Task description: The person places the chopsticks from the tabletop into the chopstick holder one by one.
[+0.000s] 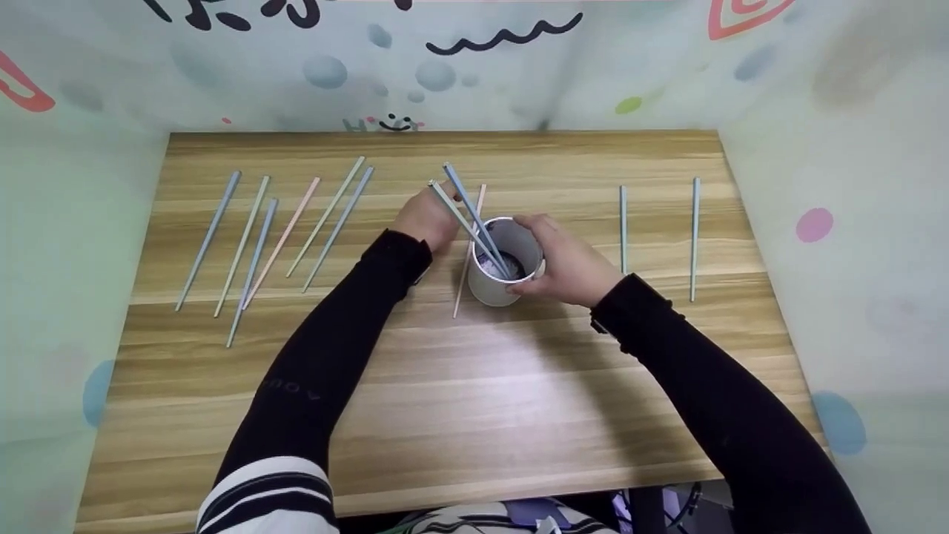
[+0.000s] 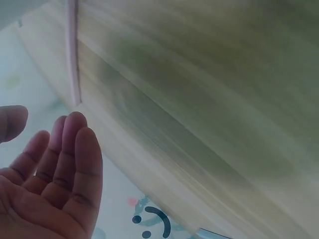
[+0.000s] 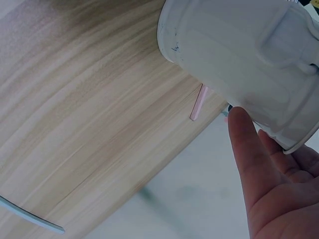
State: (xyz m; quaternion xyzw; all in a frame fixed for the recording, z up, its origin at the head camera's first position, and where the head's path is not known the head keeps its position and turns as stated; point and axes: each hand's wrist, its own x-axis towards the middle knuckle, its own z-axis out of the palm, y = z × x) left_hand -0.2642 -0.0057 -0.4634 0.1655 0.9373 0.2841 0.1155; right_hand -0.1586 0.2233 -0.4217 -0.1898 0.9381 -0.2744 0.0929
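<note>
A white cup (image 1: 498, 285) (image 3: 239, 59) stands tilted at the middle of the wooden table (image 1: 460, 400). My right hand (image 1: 567, 263) (image 3: 269, 184) grips it from the right, thumb along its wall. A blue chopstick (image 1: 467, 202) and a green chopstick (image 1: 458, 218) lean out of the cup toward the back left. My left hand (image 1: 424, 219) (image 2: 55, 174) hovers just left of their tops, fingers straight, holding nothing. A pink chopstick (image 1: 460, 297) (image 2: 73, 50) (image 3: 198, 102) lies on the table behind the cup.
Several pastel chopsticks (image 1: 259, 237) lie spread over the table's left part. Two more chopsticks (image 1: 623, 230) (image 1: 694, 237) lie at the right. Patterned walls (image 1: 838, 185) close the table in on three sides.
</note>
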